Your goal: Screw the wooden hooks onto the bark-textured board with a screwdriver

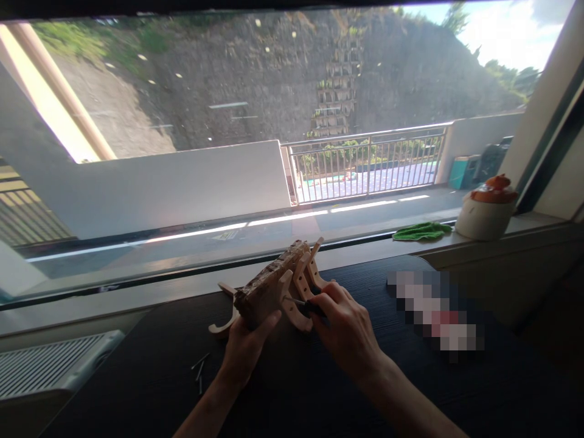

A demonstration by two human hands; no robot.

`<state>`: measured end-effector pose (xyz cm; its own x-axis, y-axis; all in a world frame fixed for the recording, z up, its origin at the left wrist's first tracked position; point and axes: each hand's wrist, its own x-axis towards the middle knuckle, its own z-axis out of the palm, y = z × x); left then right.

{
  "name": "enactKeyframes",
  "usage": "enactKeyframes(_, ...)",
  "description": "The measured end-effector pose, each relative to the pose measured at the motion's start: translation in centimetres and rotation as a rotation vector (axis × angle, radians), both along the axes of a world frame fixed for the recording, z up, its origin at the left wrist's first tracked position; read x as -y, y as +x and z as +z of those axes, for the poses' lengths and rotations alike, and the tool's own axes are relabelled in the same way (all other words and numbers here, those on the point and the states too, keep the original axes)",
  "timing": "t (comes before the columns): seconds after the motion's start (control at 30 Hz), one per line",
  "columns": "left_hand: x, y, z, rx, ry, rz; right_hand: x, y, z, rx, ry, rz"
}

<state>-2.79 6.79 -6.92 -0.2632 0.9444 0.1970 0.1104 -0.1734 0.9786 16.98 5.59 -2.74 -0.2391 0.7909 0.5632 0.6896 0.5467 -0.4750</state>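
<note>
Head view: the left hand [249, 344] grips one rough brown block [267, 283] over one dark table [150, 371]. The right hand [344, 316] curls around one screwdriver [316, 308], its tip at one pale wooden leg [292, 313]. Three screws [201, 361] lie nearby.

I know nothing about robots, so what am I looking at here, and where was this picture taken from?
There's no robot here, just a person's two bare hands. The single picture comes from a camera worn on their head, looking forward and down. The left hand grips a rough-edged brown slab. The right hand holds a screwdriver, its tip at one of the pale curved wooden pieces around the slab. On the dark table lie a few thin metal screws; a pixelated patch hides something at right. Behind, a green cloth and a lidded jar sit on the windowsill.
</note>
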Motion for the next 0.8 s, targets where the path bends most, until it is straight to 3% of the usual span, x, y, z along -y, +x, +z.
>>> enactKeyframes(0.23, -0.1, -0.5, -0.3, -0.030, -0.029, -0.024, -0.2, -0.2, -0.6, -0.115, -0.122, -0.008)
enactKeyframes(0.47, 0.4, 0.6, 0.6, -0.007, -0.009, 0.041, 0.1, -0.4, -0.7, -0.156, -0.295, 0.035)
enactKeyframes(0.63, 0.4, 0.5, 0.5, -0.001, 0.000, 0.013, 0.3, -0.6, -0.7, -0.172, -0.266, 0.064)
enactKeyframes(0.8, 0.3, 0.3, 0.3, 0.022, -0.003, 0.001, 0.2, -0.2, -0.2, -0.025, -0.059, 0.029)
